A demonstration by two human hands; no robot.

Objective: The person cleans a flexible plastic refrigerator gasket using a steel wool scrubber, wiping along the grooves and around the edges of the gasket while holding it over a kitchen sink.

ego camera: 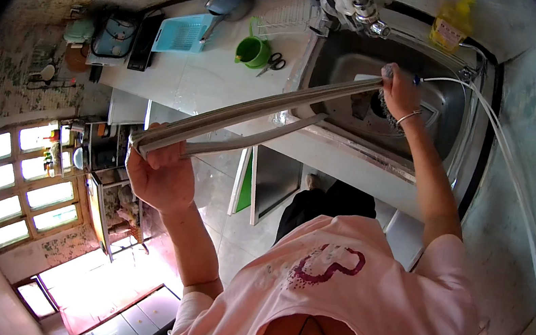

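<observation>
A long grooved strip (pixel 261 107), pale and grimy, slants from lower left up to the sink. Its near end lies in my left hand (pixel 158 178), the fingers closed around it. A loose flat band (pixel 256 137) hangs below the strip, running from my left hand to the sink's front edge. My right hand (pixel 400 91) is over the steel sink (pixel 352 58), closed at the strip's far end. Grey metal scouring mesh (pixel 390 110) shows beside and under that hand; how the fingers hold it is partly hidden.
On the counter (pixel 157 77) stand a green jug (pixel 253 52), scissors (pixel 275 61), a blue basket (pixel 181 32) and a wire rack (pixel 289 14). A faucet (pixel 369 14), a yellow bottle (pixel 450 26) and white hoses (pixel 508 139) surround the sink. Cabinet doors (pixel 274 181) stand ajar below.
</observation>
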